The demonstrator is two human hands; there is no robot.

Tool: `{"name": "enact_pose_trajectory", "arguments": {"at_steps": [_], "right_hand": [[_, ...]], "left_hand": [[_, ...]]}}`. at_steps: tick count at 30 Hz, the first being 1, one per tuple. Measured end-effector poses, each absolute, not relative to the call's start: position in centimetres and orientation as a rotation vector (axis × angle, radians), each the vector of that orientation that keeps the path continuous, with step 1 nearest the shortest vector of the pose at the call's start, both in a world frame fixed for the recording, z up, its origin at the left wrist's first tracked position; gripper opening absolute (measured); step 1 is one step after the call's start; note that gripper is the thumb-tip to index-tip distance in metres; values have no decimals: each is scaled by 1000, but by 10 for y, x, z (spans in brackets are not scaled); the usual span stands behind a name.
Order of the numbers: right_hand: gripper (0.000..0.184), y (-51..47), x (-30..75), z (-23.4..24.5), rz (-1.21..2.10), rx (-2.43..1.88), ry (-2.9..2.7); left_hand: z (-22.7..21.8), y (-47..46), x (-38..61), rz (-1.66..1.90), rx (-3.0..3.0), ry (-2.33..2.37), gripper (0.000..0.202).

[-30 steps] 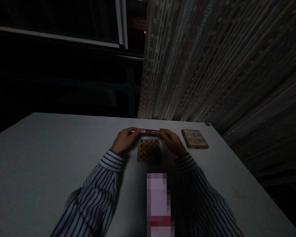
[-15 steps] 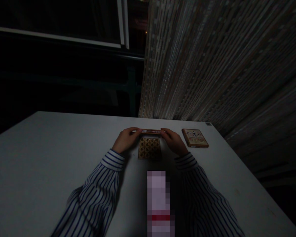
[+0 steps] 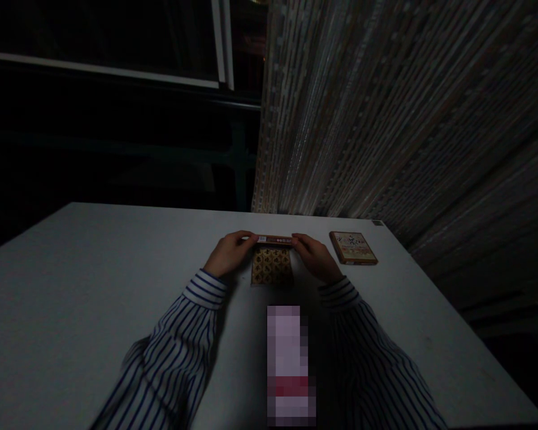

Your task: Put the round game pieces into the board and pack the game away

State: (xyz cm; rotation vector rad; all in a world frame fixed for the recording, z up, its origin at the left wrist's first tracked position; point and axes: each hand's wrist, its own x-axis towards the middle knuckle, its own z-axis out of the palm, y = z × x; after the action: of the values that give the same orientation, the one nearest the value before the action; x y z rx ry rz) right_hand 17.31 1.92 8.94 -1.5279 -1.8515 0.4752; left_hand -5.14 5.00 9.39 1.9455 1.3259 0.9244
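Observation:
A flat brown box [image 3: 274, 240] is held edge-on between my two hands, a pale label and print showing on its narrow side. My left hand [image 3: 229, 254] grips its left end, thumb towards me, and my right hand [image 3: 314, 257] pinches the right end. Just below it in the view lies a square set of round pieces [image 3: 272, 267], golden with dark characters, like Chinese chess pieces. The held box hides the far edge of this set. Whether they touch cannot be told in the dim light.
To the right on the white table [image 3: 94, 310], a second flat box [image 3: 354, 248] with a printed lid lies near the edge. A pixelated pale shape with a red band [image 3: 291, 386] covers the near middle. Behind the table hangs a string curtain [image 3: 314, 131].
The held box has come slightly towards me and down, now covering more of the top row of pieces. Both hands keep their grip. The view has shifted a little.

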Motion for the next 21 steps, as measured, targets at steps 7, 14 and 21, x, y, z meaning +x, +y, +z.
{"name": "enact_pose_trajectory", "arguments": {"at_steps": [7,14,21], "right_hand": [[38,15,172,88,459,-1527,-1874],[37,10,170,88,448,-1532,-1895],[36,5,170,86,434,-1530,-1903]], "left_hand": [[93,45,-52,885,1956,1382,46],[93,40,-51,904,1982,1400,43],[93,31,-51,898,1975,1388,42]]}}
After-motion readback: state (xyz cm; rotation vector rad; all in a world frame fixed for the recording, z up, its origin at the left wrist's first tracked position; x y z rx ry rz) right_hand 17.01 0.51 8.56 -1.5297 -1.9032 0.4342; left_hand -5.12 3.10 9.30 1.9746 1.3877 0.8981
